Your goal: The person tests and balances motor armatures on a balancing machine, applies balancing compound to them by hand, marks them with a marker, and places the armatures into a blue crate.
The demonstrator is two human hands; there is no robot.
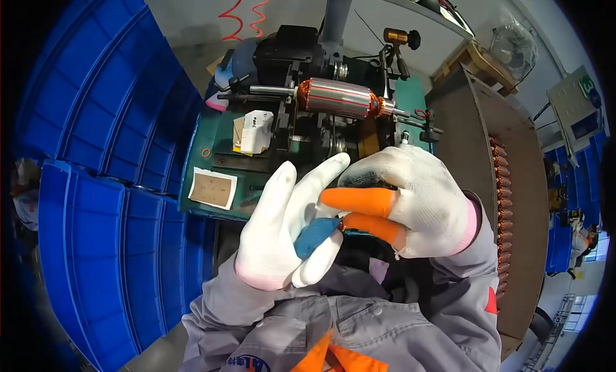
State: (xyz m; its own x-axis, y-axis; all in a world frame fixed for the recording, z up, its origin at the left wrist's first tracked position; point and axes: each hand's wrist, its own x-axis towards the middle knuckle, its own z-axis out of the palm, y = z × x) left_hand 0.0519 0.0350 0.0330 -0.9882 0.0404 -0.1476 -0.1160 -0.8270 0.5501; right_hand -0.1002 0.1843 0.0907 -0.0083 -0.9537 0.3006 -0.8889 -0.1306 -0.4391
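My left hand (282, 228), in a white glove, has its fingers partly spread, and a blue lump of putty-like material (316, 236) lies held against its palm. My right hand (417, 202), white-gloved with orange covers on two fingers, is closed at the lump's right end, where the fingertips touch it. Behind the hands, a motor armature (337, 98) with red-striped core and copper windings lies horizontally across a machine (292, 51). What the right thumb touches is hidden.
Stacked blue bins (96, 83) fill the left side. A card (213, 188) and white paper box (256, 132) lie on the green bench (192, 160). At right stands a brown box (471, 122) beside a row of armatures (504, 211). A distant person (582, 240) shows at far right.
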